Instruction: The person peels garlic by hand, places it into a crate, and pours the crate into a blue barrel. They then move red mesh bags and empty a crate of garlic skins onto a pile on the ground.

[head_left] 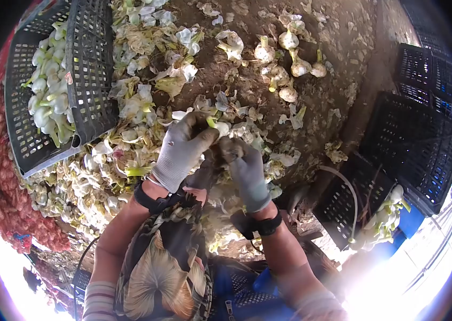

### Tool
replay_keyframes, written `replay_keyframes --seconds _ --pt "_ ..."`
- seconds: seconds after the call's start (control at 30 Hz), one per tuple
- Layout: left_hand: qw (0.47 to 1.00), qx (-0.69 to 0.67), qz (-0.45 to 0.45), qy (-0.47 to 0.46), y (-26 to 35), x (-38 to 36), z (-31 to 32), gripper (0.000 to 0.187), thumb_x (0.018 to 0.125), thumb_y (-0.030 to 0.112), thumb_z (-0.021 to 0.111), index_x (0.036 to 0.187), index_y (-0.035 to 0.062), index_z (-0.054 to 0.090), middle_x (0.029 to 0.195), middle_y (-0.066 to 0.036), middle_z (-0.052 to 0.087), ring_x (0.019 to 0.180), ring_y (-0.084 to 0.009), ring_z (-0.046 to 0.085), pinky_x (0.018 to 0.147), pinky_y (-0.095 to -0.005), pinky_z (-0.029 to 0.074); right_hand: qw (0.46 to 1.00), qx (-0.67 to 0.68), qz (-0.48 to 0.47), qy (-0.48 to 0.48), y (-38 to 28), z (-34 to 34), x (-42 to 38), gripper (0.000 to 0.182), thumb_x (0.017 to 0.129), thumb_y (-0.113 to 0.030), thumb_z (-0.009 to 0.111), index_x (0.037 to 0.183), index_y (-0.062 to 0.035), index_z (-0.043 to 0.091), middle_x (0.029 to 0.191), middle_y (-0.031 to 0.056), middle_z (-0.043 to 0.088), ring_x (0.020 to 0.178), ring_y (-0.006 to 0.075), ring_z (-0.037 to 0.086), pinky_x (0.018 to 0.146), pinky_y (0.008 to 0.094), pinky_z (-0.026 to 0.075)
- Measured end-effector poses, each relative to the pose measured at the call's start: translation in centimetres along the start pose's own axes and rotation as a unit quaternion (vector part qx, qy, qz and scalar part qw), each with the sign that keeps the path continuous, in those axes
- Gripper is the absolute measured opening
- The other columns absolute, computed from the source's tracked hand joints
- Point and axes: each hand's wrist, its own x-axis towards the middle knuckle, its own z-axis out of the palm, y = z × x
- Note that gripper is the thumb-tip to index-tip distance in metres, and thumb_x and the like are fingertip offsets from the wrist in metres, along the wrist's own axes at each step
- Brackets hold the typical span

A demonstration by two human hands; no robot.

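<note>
My left hand (pixel 179 152), in a pale glove, pinches a white garlic bulb (pixel 220 128) by its short green stem end. Close beside it, my right hand (pixel 248 174), also gloved, has its fingers curled just below the bulb. What those fingers hold, if anything, is hidden from me. Peeled garlic skins (pixel 103 176) lie thick on the ground under and around both hands. Ahead and to the right, several unpeeled garlic bulbs (pixel 301 66) with short stems rest on the dirt.
A black plastic crate (pixel 93 69) at left holds many clean garlic bulbs (pixel 49 88). Red mesh sacks (pixel 9 182) are piled beyond it. Dark crates (pixel 408 150) stand stacked at right, with more garlic (pixel 384 222) near them. Patterned cloth (pixel 156 273) covers my lap.
</note>
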Motion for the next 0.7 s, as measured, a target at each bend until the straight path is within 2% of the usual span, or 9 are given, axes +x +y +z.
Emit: replay_keyframes --seconds 0.1,0.17,0.27,0.33,0.47,0.57,0.63,0.67,0.7 --pt "0.998 0.046 -0.038 0.015 -0.2 0.2 -0.1 0.016 0.093 0.011 0.058 0.104 -0.0016 0.06 0.092 -0.005 0.067 0.083 -0.0097 0.061 0.078 -0.0259 0.051 0.995 -0.101 -0.002 0.019 -1.4 0.3 0.4 0.021 0.091 -0.013 0.058 0.095 0.0051 0.066 0.063 0.0102 0.061 0.061 0.0125 0.054 0.06 0.029 0.046" --pt "0.994 -0.088 -0.056 0.001 -0.7 0.1 -0.7 0.019 0.094 0.014 0.056 0.105 -0.0011 0.059 0.097 -0.007 0.067 0.088 -0.0126 0.063 0.083 -0.0281 0.051 0.994 -0.112 0.002 0.016 -0.8 -0.5 1.1 0.021 0.09 -0.013 0.057 0.093 0.0059 0.066 0.061 0.0123 0.06 0.059 0.0144 0.055 0.059 0.0299 0.046" --pt "0.984 -0.169 -0.054 0.005 -1.7 0.4 -0.6 0.024 0.095 0.016 0.054 0.111 -0.0019 0.055 0.103 -0.01 0.066 0.094 -0.0178 0.064 0.087 -0.0312 0.05 0.988 0.006 0.12 0.093 3.8 -3.1 2.6 0.02 0.088 -0.011 0.058 0.094 0.0063 0.063 0.069 0.0153 0.061 0.062 0.0212 0.057 0.062 0.0316 0.047" --pt "0.982 -0.177 -0.053 -0.024 -1.9 0.5 -1.2 0.029 0.094 0.016 0.054 0.117 -0.0028 0.052 0.111 -0.014 0.063 0.1 -0.0213 0.063 0.091 -0.0331 0.05 0.978 -0.161 -0.072 0.109 4.6 -3.8 2.9 0.018 0.086 -0.007 0.058 0.099 0.005 0.061 0.081 0.0157 0.063 0.069 0.0266 0.059 0.066 0.0328 0.048" --pt "0.979 -0.2 -0.044 -0.009 1.3 -0.1 -0.7 0.022 0.093 0.013 0.052 0.108 -0.0019 0.056 0.114 -0.015 0.061 0.099 -0.0235 0.064 0.087 -0.0324 0.052 0.992 -0.094 -0.061 0.063 -0.4 -1.9 2.6 0.022 0.083 -0.006 0.068 0.102 0.0029 0.06 0.088 0.018 0.063 0.079 0.0275 0.063 0.073 0.0339 0.051" --pt "0.969 0.193 0.137 0.07 3.2 -1.3 -2.0 0.013 0.087 -0.005 0.049 0.089 -0.0023 0.061 0.106 -0.016 0.064 0.092 -0.0217 0.065 0.068 -0.0315 0.057 0.977 -0.126 -0.17 -0.004 -1.5 -1.4 2.9 0.027 0.079 0.005 0.06 0.105 0.0005 0.064 0.093 0.0107 0.067 0.08 0.0155 0.064 0.069 0.0266 0.049" --pt "0.926 0.135 0.283 0.21 6.5 -2.6 -3.6 0.019 0.085 -0.011 0.047 0.092 -0.0013 0.062 0.105 -0.016 0.065 0.095 -0.0236 0.065 0.078 -0.0329 0.058 0.959 -0.23 -0.169 0.002 -0.8 -4.1 5.4 0.027 0.077 0.001 0.064 0.104 -0.004 0.065 0.1 0.0118 0.066 0.083 0.0216 0.064 0.071 0.0308 0.051" --pt "0.891 0.2 0.26 0.314 9.6 -4.1 -3.7 0.02 0.087 -0.006 0.049 0.097 0.0013 0.064 0.108 -0.014 0.065 0.096 -0.0254 0.064 0.08 -0.0331 0.057 0.943 -0.286 -0.17 0.032 0.1 -6.0 7.3 0.027 0.077 -0.003 0.066 0.103 -0.008 0.066 0.107 0.0125 0.065 0.087 0.0274 0.065 0.075 0.0351 0.053" --pt "0.822 0.196 0.358 0.398 10.0 -4.1 -6.2 0.024 0.089 0.005 0.049 0.108 0.0015 0.064 0.114 -0.013 0.064 0.096 -0.0253 0.063 0.083 -0.0346 0.055 0.898 -0.378 -0.207 0.089 0.1 -7.6 9.1 0.025 0.076 -0.004 0.066 0.101 -0.0099 0.067 0.111 0.0119 0.063 0.093 0.0273 0.063 0.079 0.038 0.052"
